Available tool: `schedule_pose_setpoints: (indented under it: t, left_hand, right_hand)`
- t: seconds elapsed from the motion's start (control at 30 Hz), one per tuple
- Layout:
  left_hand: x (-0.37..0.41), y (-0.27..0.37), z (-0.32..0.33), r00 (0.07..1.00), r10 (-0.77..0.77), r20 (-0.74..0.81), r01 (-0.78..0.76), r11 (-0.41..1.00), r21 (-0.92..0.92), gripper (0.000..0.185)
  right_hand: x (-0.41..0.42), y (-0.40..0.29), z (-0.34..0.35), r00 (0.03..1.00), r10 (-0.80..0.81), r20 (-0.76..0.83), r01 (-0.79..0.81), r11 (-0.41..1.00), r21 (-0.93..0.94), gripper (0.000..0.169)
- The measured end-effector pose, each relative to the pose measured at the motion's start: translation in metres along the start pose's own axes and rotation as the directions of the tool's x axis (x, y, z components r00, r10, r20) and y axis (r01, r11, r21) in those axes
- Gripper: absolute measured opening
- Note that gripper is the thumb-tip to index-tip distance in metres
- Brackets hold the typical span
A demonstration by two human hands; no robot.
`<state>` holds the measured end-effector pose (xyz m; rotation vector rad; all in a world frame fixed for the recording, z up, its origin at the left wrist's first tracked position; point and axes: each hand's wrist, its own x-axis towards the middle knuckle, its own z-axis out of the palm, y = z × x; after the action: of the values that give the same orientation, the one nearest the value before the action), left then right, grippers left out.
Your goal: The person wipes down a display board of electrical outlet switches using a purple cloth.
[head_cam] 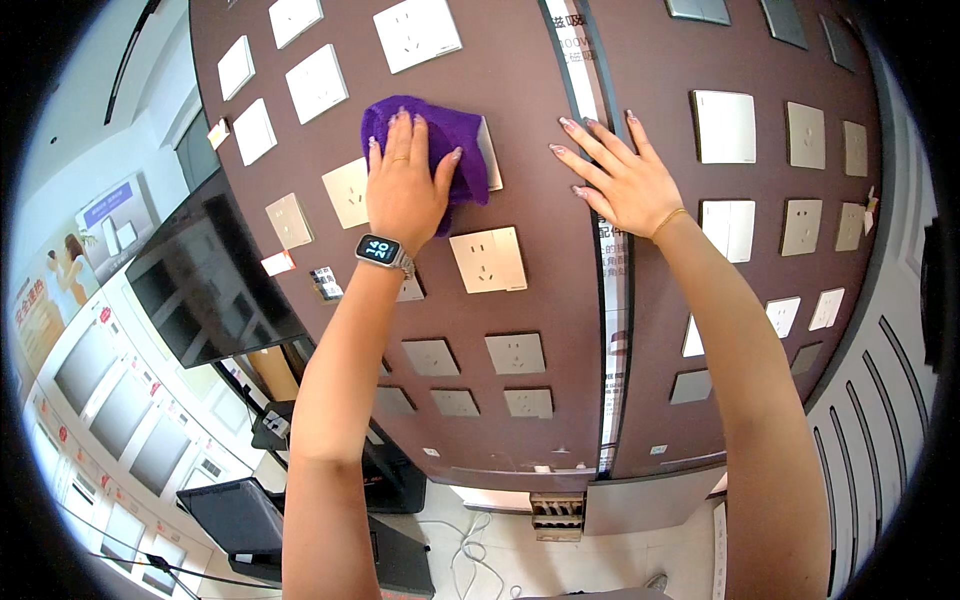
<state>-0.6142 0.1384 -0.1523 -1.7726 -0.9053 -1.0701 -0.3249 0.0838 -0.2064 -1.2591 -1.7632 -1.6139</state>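
My left hand [409, 191] presses a purple cloth [461, 139] against an upright brown display board [559, 292]. Under the cloth lies a wall plate [491, 154], mostly hidden, its right edge showing. Just left of that hand is a gold socket plate [345, 193]; below and to its right sits another gold socket plate [489, 260]. A wristwatch [378, 250] is on my left wrist. With fingers spread and nothing in it, my right hand [634, 184] rests across the dark-edged vertical strip [616, 330] and the board beside it.
White socket plates [417, 34] and grey ones [515, 352] stand out from the board. More switch plates [724, 127] line the right panel. At left are a black screen [217, 277] and a laptop-like device [232, 517]. A white cable [471, 551] lies on the floor.
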Motion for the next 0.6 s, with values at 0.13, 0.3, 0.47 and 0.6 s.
schedule_pose_setpoints:
  t: [0.13,0.3,0.47,0.6]
  left_hand:
    - [-0.018,-0.021,0.006,1.0,-0.021,0.023,0.02,0.997,0.074,0.062]
    - [-0.056,-0.003,0.019,0.999,-0.03,0.039,0.03,0.999,-0.016,0.068]
    - [-0.105,0.015,0.03,0.999,-0.018,0.048,0.027,0.978,-0.205,0.061]
    - [-0.118,0.015,0.028,0.985,0.146,0.096,-0.108,0.939,-0.326,0.055]
  right_hand:
    - [0.0,0.0,-0.002,1.0,0.006,0.008,-0.006,1.0,-0.025,0.056]
    - [-0.001,0.0,-0.002,1.0,0.007,0.016,-0.007,0.999,-0.052,0.056]
    - [-0.001,-0.001,-0.002,1.0,0.008,-0.006,-0.008,1.0,-0.024,0.056]
    - [-0.002,0.0,0.002,0.998,-0.002,-0.069,0.004,1.0,0.018,0.06]
